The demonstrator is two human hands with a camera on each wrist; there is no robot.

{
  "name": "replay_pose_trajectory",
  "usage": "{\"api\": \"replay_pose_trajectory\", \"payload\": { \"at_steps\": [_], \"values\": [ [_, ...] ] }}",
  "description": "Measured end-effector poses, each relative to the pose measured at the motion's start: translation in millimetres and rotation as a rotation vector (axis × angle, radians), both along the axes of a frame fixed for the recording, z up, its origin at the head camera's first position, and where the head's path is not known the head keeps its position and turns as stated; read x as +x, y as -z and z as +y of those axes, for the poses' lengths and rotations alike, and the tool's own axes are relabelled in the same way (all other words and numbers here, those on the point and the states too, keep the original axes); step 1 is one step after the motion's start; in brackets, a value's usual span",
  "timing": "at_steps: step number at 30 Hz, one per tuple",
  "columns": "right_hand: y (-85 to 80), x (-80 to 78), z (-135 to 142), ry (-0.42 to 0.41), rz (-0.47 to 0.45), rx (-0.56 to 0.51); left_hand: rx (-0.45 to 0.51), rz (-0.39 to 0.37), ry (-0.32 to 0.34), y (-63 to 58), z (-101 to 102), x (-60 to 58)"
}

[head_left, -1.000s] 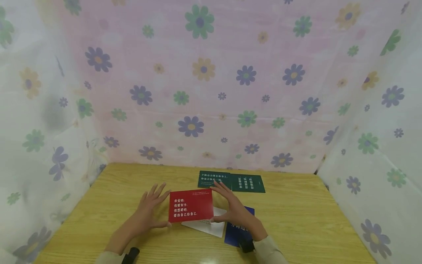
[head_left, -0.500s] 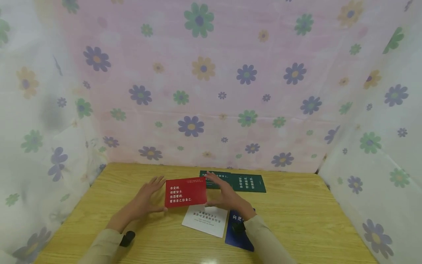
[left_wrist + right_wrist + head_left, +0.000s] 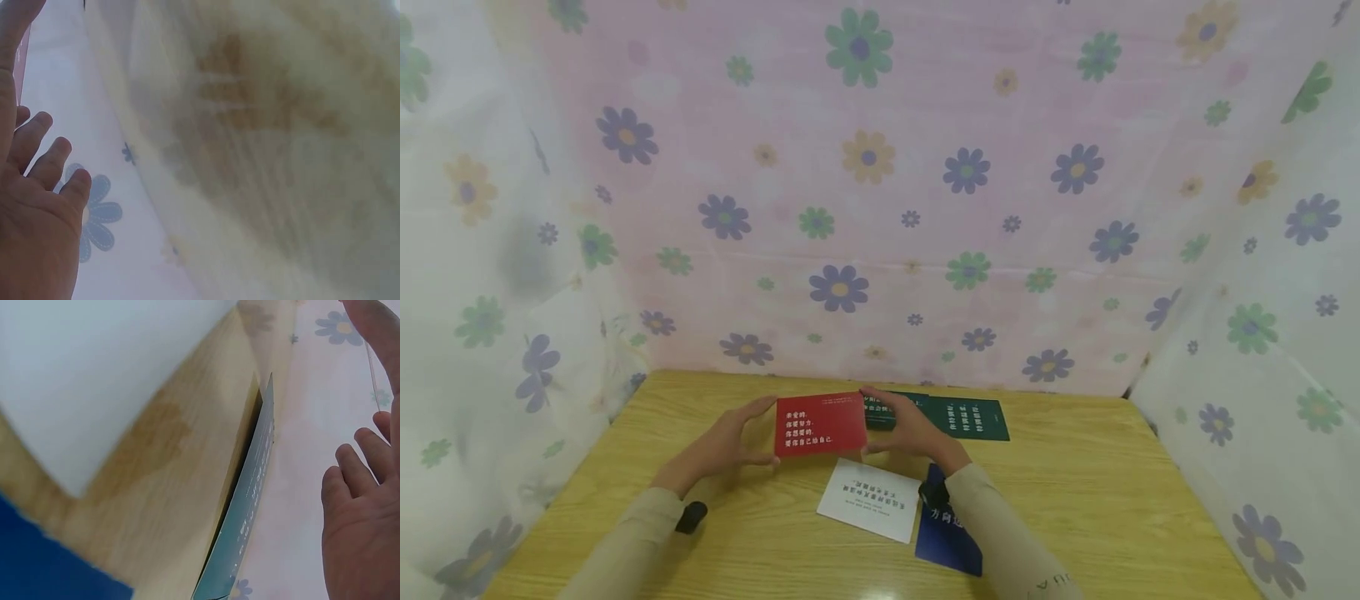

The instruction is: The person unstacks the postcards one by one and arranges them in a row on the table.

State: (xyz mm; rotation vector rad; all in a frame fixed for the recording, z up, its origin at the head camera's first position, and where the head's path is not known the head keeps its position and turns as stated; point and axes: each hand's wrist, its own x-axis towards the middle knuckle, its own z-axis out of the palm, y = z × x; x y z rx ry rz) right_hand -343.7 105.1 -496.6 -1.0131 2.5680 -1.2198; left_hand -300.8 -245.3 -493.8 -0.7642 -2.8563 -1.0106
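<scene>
Between the wide-spread left grip and right grip, a red card is held by its sides.

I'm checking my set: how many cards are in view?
5. Red card, between left hand and right hand; left green card and right green card, farther back; white card, nearer front; blue card, right of it. Others may be hidden.

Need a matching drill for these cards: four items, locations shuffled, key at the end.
1. red rectangular card with white print
2. white rectangular card with dark print
3. blue rectangular card with white print
4. two green rectangular cards with white print

A. partly covered by the right sleeve
B. near the table's far edge
C. between left hand and right hand
D. on the table, just left of the blue card

Pairs: 1-C, 2-D, 3-A, 4-B
</scene>
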Motion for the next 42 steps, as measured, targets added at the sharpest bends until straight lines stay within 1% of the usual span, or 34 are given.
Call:
{"api": "replay_pose_trajectory", "payload": {
  "at_steps": [6,10,15,18,22,30,36,40,42],
  "values": [
    [1.1,-15.6,-5.7,0.029,-0.014,0.044,-0.046,-0.009,0.006,-2.9,-3.0,-21.4],
    [3.8,-24.4,-10.1,0.060,-0.055,0.074,-0.107,-0.031,0.004,-4.7,-2.4,-34.4],
    [4.4,-33.5,-18.9,0.095,-0.100,0.117,-0.166,-0.090,-0.014,-9.8,-0.9,-45.3],
    [5.2,-38.3,-22.6,0.104,-0.107,0.151,-0.184,-0.123,-0.012,-10.6,-1.0,-49.9],
    [7.0,-43.6,-24.9,0.099,-0.112,0.178,-0.203,-0.144,-0.008,-7.9,-2.6,-55.5],
    [11.9,-52.0,-26.1,0.085,-0.100,0.202,-0.195,-0.209,-0.008,-2.8,-5.3,-63.4],
    [10.1,-52.9,-28.2,0.099,-0.095,0.218,-0.195,-0.246,-0.026,-5.6,-5.3,-66.0],
    [12.5,-54.2,-27.2,0.118,-0.085,0.236,-0.187,-0.262,-0.036,-7.3,-2.6,-69.2],
    [14.7,-54.7,-27.1,0.125,-0.081,0.239,-0.188,-0.258,-0.030,-8.1,-0.8,-70.5]
  ]
}}
